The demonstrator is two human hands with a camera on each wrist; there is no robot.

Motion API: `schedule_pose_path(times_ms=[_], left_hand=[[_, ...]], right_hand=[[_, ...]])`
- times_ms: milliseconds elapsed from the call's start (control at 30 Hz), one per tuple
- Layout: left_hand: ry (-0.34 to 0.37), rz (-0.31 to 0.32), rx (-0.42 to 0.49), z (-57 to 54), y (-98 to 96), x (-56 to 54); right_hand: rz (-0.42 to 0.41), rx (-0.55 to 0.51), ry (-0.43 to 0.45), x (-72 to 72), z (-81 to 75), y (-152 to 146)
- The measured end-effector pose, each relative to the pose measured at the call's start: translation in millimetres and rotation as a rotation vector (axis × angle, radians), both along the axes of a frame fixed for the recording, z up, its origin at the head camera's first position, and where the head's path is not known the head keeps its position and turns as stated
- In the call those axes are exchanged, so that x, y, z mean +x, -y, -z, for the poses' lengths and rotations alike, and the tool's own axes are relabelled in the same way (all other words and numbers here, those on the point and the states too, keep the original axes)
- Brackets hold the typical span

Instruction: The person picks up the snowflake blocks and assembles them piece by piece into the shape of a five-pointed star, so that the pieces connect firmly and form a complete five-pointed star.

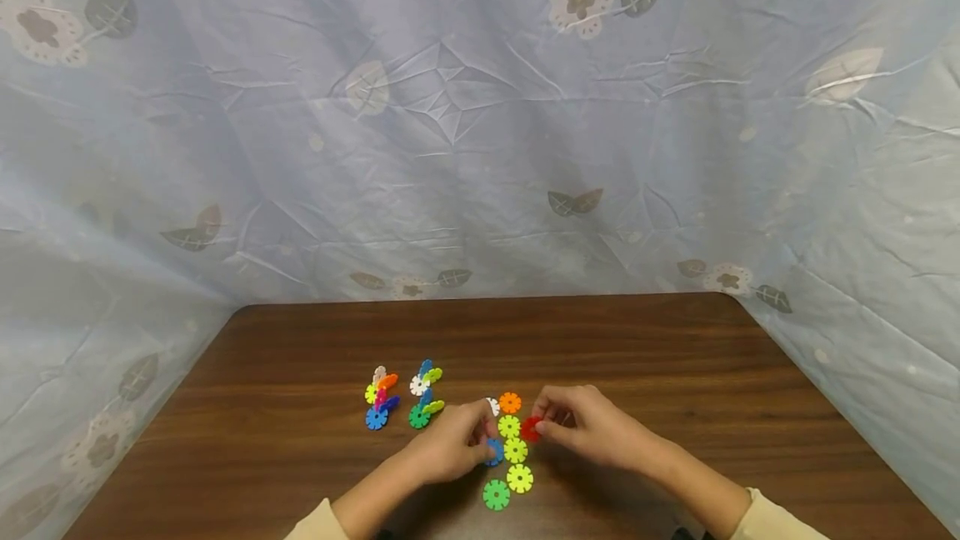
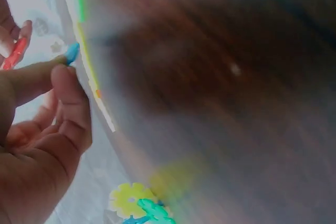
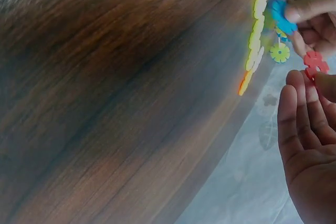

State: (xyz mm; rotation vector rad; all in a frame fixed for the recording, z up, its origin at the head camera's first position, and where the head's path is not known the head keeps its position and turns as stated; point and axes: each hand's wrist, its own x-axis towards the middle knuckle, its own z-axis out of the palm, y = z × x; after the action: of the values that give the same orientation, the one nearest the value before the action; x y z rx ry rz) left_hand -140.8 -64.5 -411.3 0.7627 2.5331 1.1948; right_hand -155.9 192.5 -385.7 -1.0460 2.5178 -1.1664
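My left hand pinches a blue notched plastic disc between thumb and forefinger, just above the table. Opposite it, my right hand pinches a red notched disc by its edge. The two discs are apart, as the right wrist view also shows. Loose discs lie flat between and below the hands: an orange disc, several yellow-green discs in a column, and a green disc nearest me. A white disc is partly hidden by my left fingers.
Left of my left hand stand several small joined clusters of discs, among them one with a white disc and one with a blue disc. The brown wooden table ends at a patterned cloth hanging behind and beside it.
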Motion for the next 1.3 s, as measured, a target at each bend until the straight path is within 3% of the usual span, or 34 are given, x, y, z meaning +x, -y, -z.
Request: schedule_pose_path(times_ms=[200, 333, 833, 1133, 1300], left_hand=[[0.187, -0.085, 0.314, -8.3, -4.4, -1.6], [0.298, -0.133, 0.439, -14.4, -6.6, 0.0], [0.466, -0.191, 0.544, -24.9, -7.1, 3.3], [0.473, -0.213, 0.666, -33.9, -9.8, 6.0], [0.477, -0.207, 0.689, -37.6, -8.6, 6.1]], right_hand=[[0.051, -0.075, -0.094, 0.0, 1.0, 3.2], [0.077, -0.11, -0.146, -0.1, 0.9, 4.1], [0.009, -0.233, -0.173, 5.0, -1.7, 5.9], [0.041, -0.27, -0.288, 7.1, -6.3, 13.7], [0.059, -0.284, -0.297, 5.6, -8.6, 16.1]])
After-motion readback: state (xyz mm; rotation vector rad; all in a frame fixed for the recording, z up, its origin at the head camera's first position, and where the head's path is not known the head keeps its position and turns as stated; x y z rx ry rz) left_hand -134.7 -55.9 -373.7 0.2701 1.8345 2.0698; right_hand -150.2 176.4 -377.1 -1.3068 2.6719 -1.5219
